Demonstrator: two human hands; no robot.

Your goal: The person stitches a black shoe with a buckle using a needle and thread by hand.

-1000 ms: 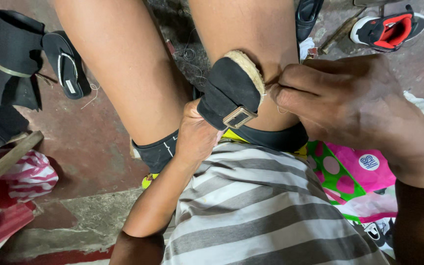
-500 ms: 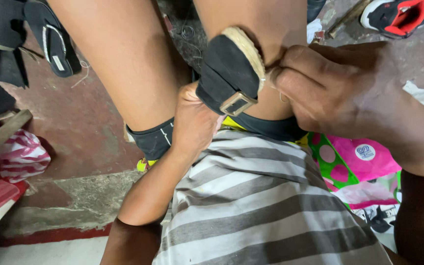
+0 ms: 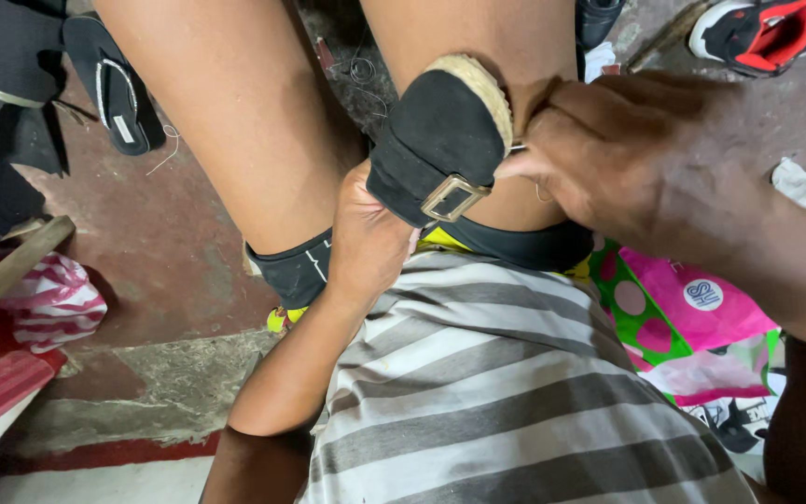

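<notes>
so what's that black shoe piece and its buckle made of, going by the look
The black shoe piece looks like matte suede or felt-like fabric, with no shine. Its edge seems woven straw or jute, tan and ribbed. The buckle looks like brushed metal, dull gold. The left hand holds it.

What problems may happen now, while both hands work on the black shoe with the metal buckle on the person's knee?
1. The right hand presses a thin tool, mostly hidden, at the woven sole edge of the black shoe with the metal buckle. If it slips, it may hurt the bare knee underneath.
2. The left hand supports the shoe from below, close to the same edge, so a slip could reach its fingers.
3. The shoe rests only on the knee and may shift.
</notes>
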